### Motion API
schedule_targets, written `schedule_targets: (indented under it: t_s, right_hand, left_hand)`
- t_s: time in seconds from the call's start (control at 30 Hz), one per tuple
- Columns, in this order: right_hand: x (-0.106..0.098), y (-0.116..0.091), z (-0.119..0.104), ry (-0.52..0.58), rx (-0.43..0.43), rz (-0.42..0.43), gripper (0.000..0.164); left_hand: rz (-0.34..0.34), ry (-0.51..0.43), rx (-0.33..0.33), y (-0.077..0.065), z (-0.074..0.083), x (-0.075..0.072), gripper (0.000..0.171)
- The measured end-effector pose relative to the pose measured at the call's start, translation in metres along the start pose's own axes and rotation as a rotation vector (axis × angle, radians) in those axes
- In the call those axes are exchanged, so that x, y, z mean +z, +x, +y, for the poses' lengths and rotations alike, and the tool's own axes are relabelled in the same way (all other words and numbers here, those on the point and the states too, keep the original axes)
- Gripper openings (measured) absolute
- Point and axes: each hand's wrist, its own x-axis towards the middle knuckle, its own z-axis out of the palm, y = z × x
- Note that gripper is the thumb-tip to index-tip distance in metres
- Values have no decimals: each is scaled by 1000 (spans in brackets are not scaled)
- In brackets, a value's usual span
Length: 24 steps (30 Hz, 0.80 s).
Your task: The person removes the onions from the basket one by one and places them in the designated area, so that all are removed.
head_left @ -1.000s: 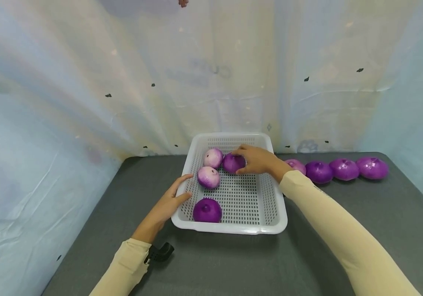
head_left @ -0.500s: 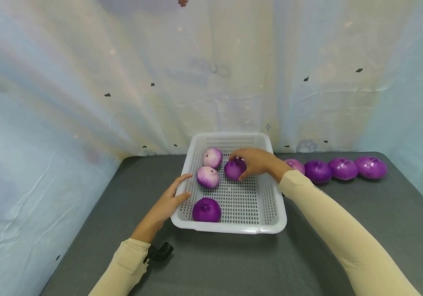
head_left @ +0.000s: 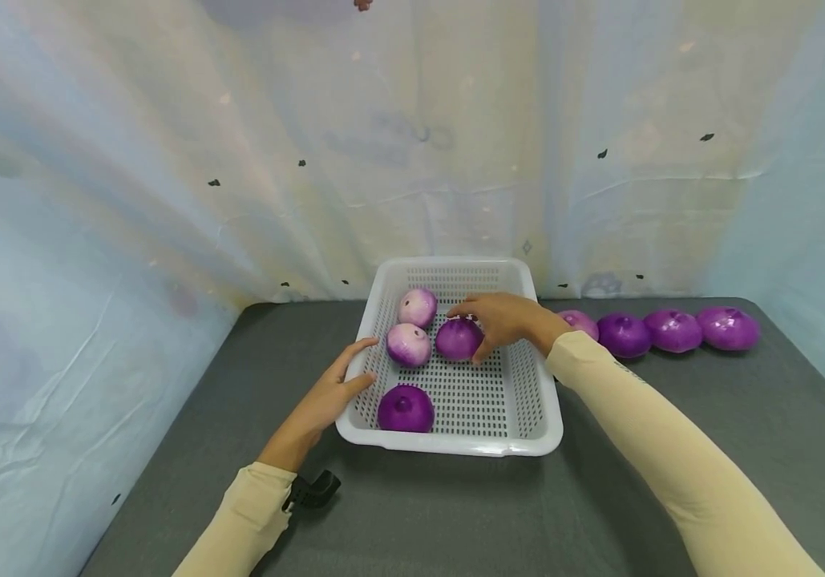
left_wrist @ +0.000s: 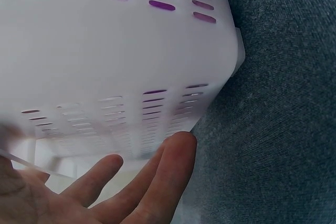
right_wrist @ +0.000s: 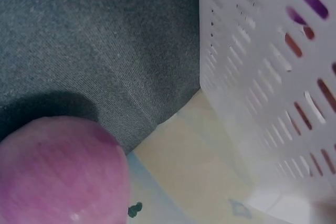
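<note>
A pale patterned sheet (head_left: 455,144) hung behind a dark grey desk (head_left: 455,513), on which a white slotted basket (head_left: 448,443) stood. The left hand (head_left: 329,393) lay spread at the basket's left rim, fingers extended and gripping nothing. The right hand (head_left: 506,320) reached inside, fingers and thumb curved around a purple onion (head_left: 458,343) in the far half, just right of two pale onions (head_left: 408,344). A dark onion (head_left: 406,409) sat in the near left corner, and four onions (head_left: 624,335) lined the desk to the right. The step in hand looked like settling the purple onion on the basket's floor; the next move seemed to call for parting the fingers gently, without rolling it into the pale pair.
</note>
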Motion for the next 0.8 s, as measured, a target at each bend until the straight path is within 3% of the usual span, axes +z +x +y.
schedule_targets:
  t_s: [0.4, 0.8]
  right_hand:
    - [0, -3, -1, 75, 31, -48, 90]
    - [-1, -2, 0, 74, -19, -62, 91]
  left_hand:
    - [2, -10, 8, 0, 1, 1, 55]
    - [-4, -8, 4, 0, 0, 0, 54]
